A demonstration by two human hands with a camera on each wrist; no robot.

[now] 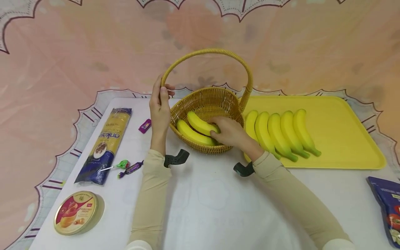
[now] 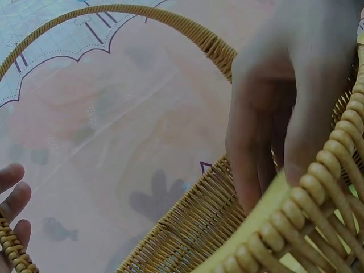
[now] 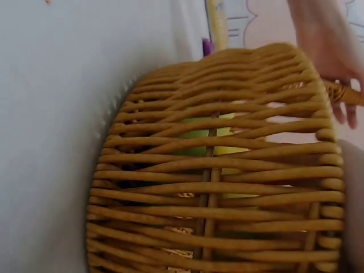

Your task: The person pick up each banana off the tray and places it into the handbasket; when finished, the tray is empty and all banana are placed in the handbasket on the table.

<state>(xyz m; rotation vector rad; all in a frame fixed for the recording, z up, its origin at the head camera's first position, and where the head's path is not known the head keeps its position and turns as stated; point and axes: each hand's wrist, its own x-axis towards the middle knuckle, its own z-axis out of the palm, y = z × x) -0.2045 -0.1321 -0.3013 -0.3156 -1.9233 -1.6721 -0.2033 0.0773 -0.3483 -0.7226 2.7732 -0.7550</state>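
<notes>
Wicker basket [image 1: 215, 99] holds two bananas [image 1: 199, 124]; left hand [image 1: 160, 108] grips its handle [image 1: 212, 51], right hand [image 1: 229, 131] grasps one banana.

7 bananas [image 1: 276, 133], 3 candies [image 1: 132, 168], 2 pkts [image 1: 107, 139], 1 ea. bskt [image 1: 204, 149], tray [image 1: 340, 135], tin [image 1: 76, 212]

The right hand [image 1: 230, 132] hides one end of the upper banana [image 1: 198, 123].
</notes>
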